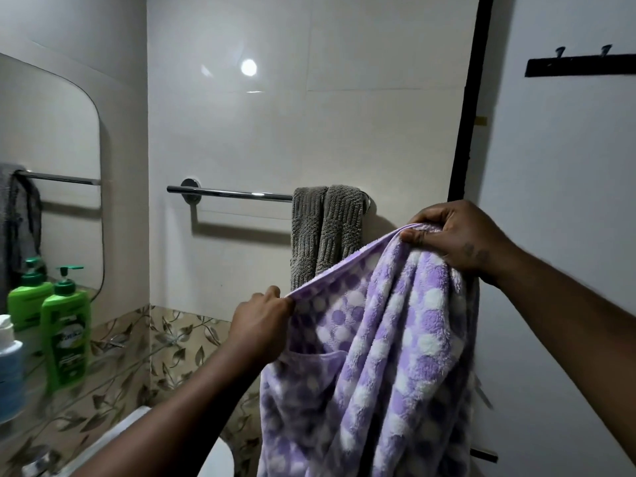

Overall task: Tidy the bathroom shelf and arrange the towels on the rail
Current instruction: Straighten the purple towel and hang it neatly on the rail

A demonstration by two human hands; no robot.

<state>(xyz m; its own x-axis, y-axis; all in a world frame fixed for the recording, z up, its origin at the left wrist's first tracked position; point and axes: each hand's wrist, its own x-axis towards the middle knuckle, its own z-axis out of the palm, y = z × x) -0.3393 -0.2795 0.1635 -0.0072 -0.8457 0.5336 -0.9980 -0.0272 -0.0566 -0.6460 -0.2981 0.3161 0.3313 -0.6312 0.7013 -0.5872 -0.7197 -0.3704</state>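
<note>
Glossy cream wall tiles, large format, thin grout lines. Round light reflection high on back wall. Mirror, rounded corner, on left wall. Leaf-pattern tile band below. Black vertical strip right of tiles. White panel beyond it, black hook rack near top. White fixture at bottom edge, kind unclear.

1. Two towels are counted: a purple spotted towel and a grey towel.
2. One chrome rail is seen.
3. Two green pump bottles are seen: a front bottle and a rear bottle, possibly a mirror image.
4. One blue bottle is seen.
5. Two hooks are counted.
6. Two hands are seen: left hand, right hand.
</note>
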